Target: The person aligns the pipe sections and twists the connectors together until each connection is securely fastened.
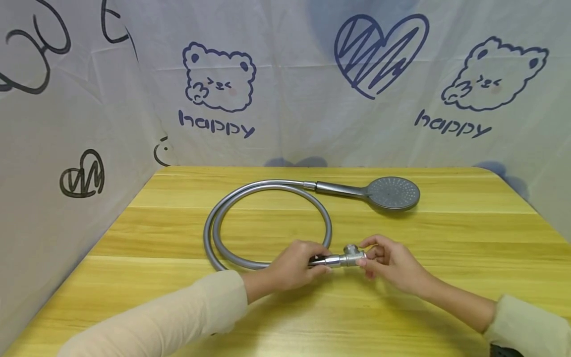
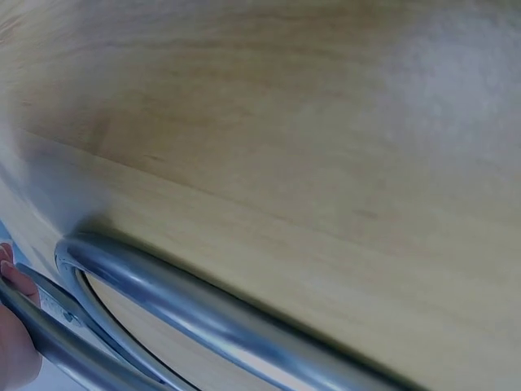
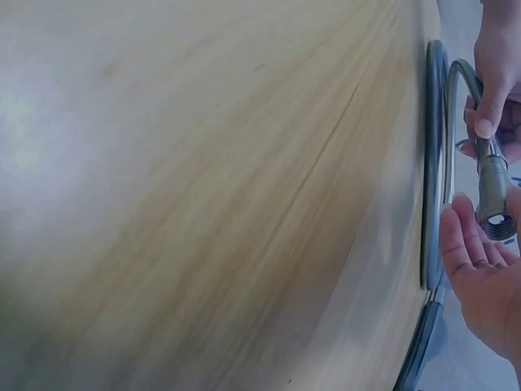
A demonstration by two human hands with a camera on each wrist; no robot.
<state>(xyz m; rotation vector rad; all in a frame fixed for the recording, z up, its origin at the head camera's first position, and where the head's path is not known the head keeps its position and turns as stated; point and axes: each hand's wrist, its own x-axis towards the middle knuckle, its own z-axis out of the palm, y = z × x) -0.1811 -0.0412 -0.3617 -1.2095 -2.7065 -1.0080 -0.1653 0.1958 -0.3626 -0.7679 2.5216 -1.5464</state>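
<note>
My left hand (image 1: 296,265) grips the end of a grey shower hose (image 1: 208,225) near its metal connector (image 1: 332,261). A short silver T-shaped fitting (image 1: 353,257) with a side outlet is joined to that connector. Around the fitting's free end, the thumb and fingers of my right hand (image 1: 397,263) are spread, the thumb tip at its side. In the right wrist view, the fingers of the right hand (image 3: 484,285) are fairly straight, with a gap to the fitting (image 3: 494,191), whose threaded opening shows. The left wrist view catches part of a hand (image 2: 16,342) by the hose (image 2: 187,301).
Behind the hands, a grey shower head (image 1: 393,193) lies face up on the wooden table (image 1: 147,238), attached to the far end of the coiled hose. A white cloth (image 1: 285,84) printed with bears and hearts hangs at the back and left.
</note>
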